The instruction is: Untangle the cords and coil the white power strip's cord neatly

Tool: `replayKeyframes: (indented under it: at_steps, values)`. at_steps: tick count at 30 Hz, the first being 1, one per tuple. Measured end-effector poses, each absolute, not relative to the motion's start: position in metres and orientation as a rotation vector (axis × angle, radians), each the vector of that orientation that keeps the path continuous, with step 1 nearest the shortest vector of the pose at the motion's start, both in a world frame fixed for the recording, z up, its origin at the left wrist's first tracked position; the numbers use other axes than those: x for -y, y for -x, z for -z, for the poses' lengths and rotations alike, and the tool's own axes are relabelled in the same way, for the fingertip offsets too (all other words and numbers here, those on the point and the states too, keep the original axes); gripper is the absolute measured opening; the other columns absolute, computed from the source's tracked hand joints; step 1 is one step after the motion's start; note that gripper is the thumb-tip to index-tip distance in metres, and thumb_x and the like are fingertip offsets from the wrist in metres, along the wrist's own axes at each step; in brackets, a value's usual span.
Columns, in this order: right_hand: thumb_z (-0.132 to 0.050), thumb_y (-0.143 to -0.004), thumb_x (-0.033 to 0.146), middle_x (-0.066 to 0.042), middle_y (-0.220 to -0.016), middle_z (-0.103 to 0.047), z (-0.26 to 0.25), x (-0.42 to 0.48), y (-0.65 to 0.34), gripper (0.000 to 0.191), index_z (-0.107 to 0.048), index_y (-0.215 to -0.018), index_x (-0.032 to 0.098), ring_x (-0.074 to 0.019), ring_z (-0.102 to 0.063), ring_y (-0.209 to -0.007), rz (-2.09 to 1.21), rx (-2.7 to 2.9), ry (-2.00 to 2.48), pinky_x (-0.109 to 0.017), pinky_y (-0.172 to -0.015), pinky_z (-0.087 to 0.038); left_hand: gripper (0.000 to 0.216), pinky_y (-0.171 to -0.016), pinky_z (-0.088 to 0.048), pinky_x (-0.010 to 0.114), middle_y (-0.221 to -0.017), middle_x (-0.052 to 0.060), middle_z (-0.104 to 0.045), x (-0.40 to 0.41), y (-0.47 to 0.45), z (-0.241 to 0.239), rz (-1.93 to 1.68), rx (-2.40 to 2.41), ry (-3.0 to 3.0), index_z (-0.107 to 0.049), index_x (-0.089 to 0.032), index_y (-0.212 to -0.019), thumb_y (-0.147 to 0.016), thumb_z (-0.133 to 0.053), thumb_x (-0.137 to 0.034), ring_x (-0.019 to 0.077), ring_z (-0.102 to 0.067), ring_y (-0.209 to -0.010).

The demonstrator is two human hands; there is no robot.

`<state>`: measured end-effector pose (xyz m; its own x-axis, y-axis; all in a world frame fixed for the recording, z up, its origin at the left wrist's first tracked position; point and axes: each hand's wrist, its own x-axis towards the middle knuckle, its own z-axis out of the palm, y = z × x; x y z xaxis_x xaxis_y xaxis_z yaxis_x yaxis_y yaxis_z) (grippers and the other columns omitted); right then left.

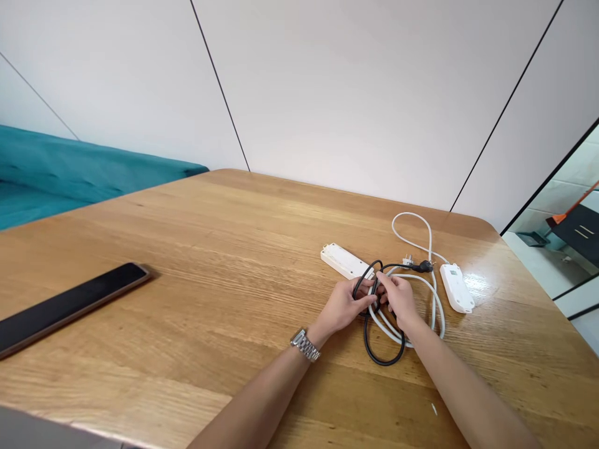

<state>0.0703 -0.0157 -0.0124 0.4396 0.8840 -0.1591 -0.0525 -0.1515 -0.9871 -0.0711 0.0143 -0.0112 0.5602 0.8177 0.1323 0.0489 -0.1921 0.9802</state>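
Note:
Both hands are at a tangle of cables on the wooden table. My left hand (347, 304), with a metal watch (305, 345) on its wrist, pinches the black cable (384, 363) where it loops over the white one. My right hand (397, 298) is close beside it, fingers closed on the black cable too. The black cable ends in a black plug (423, 266), lying by a white plug (407, 262). White cable (442, 318) coils under and right of my hands. One white power strip (345, 260) lies behind my left hand; another white power strip (457, 288) lies to the right.
A long black-topped device (75, 305) lies at the left of the table (210, 249). Behind the table stands a white panelled wall (327, 93). A teal sofa (93, 168) is at the far left. A small white scrap (434, 409) lies near my right forearm.

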Motion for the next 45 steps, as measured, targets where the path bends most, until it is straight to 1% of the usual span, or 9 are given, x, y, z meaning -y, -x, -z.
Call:
replayKeyframes:
  at_steps: [5,10,12,17,25,31,38,42,45]
  values:
    - [-0.071,-0.065,0.048,0.007,-0.043,-0.041,0.02,0.017,-0.068,0.042,-0.044,-0.05,0.02,-0.0071,-0.036,-0.04,-0.855,0.794,1.34,-0.021,-0.038,-0.026,0.039,-0.06,-0.047,0.025,-0.07,0.003,-0.066,-0.011,0.069,0.014,-0.837,-0.735,-1.624,-0.065,-0.011,-0.102,-0.072,-0.068,-0.035,0.0134,-0.057,-0.061]
    - [-0.073,-0.056,0.032,0.006,-0.053,-0.05,0.009,0.018,-0.073,0.024,-0.054,-0.061,0.018,-0.0047,-0.034,-0.041,-0.984,0.594,1.059,-0.019,-0.038,-0.02,0.04,-0.055,-0.045,0.023,-0.065,0.001,-0.062,-0.013,0.066,0.017,-0.896,-0.795,-1.466,-0.064,-0.012,-0.101,-0.072,-0.066,-0.04,0.0115,-0.055,-0.055]
    - [-0.073,-0.053,0.029,0.006,-0.062,-0.056,-0.002,0.018,-0.078,0.025,-0.056,-0.068,0.018,-0.0031,-0.034,-0.038,-1.071,0.553,0.953,-0.019,-0.037,-0.018,0.036,-0.054,-0.045,0.023,-0.062,-0.002,-0.058,-0.014,0.067,0.017,-0.909,-0.849,-1.511,-0.063,-0.012,-0.101,-0.073,-0.064,-0.035,0.0112,-0.053,-0.054]
    - [-0.075,-0.059,0.038,0.007,-0.061,-0.059,-0.026,0.02,-0.1,0.034,-0.058,-0.084,0.022,-0.0026,-0.031,-0.034,-1.166,0.458,0.831,-0.018,-0.034,-0.018,0.034,-0.051,-0.04,0.02,-0.059,-0.006,-0.049,-0.019,0.072,0.018,-0.886,-1.011,-1.684,-0.063,-0.013,-0.102,-0.069,-0.057,-0.02,0.0095,-0.046,-0.051]
    - [-0.082,-0.053,0.036,0.005,-0.065,-0.059,-0.031,0.02,-0.119,0.035,-0.058,-0.071,0.018,-0.0042,-0.045,-0.042,-1.032,0.664,0.994,-0.016,-0.036,-0.027,0.037,-0.047,-0.04,0.02,-0.061,-0.004,-0.05,-0.022,0.071,0.017,-0.771,-1.044,-1.519,-0.065,-0.013,-0.1,-0.067,-0.052,-0.019,0.0096,-0.046,-0.049]
    - [-0.078,-0.062,0.046,0.002,-0.065,-0.062,-0.035,0.025,-0.119,0.036,-0.059,-0.072,0.017,-0.0082,-0.053,-0.046,-0.856,1.016,1.156,-0.018,-0.04,-0.038,0.019,-0.051,-0.041,0.021,-0.051,-0.005,-0.049,-0.023,0.072,0.007,-0.814,-0.904,-1.151,-0.06,-0.014,-0.081,-0.064,-0.053,-0.019,0.0105,-0.049,-0.047]
    - [-0.073,-0.068,0.055,-0.002,-0.067,-0.064,-0.036,0.032,-0.108,0.039,-0.062,-0.076,0.018,-0.0174,-0.063,-0.055,-0.747,1.148,1.253,-0.031,-0.054,-0.055,0.012,-0.04,-0.029,0.018,-0.044,-0.012,-0.022,-0.024,0.075,0.0,-0.606,-0.721,-0.74,-0.053,-0.015,-0.076,-0.077,-0.055,-0.026,0.005,-0.026,-0.034]
    - [-0.063,-0.081,0.046,-0.004,-0.072,-0.065,-0.03,0.036,-0.092,0.027,-0.062,-0.076,0.02,-0.019,-0.064,-0.062,-0.655,1.435,1.188,-0.032,-0.059,-0.056,0.02,-0.037,-0.026,0.016,-0.043,-0.009,-0.027,-0.021,0.077,-0.006,-0.626,-0.581,-0.627,-0.05,-0.015,-0.069,-0.082,-0.055,-0.029,0.0046,-0.028,-0.034]
    - [-0.054,-0.089,0.037,-0.004,-0.073,-0.065,-0.02,0.036,-0.082,0.022,-0.062,-0.077,0.021,-0.0184,-0.062,-0.067,-0.486,1.673,1.156,-0.032,-0.064,-0.053,0.026,-0.037,-0.03,0.018,-0.044,-0.006,-0.039,-0.02,0.082,-0.012,-0.732,-0.434,-0.631,-0.06,-0.012,-0.082,-0.084,-0.052,-0.037,0.0069,-0.035,-0.034]
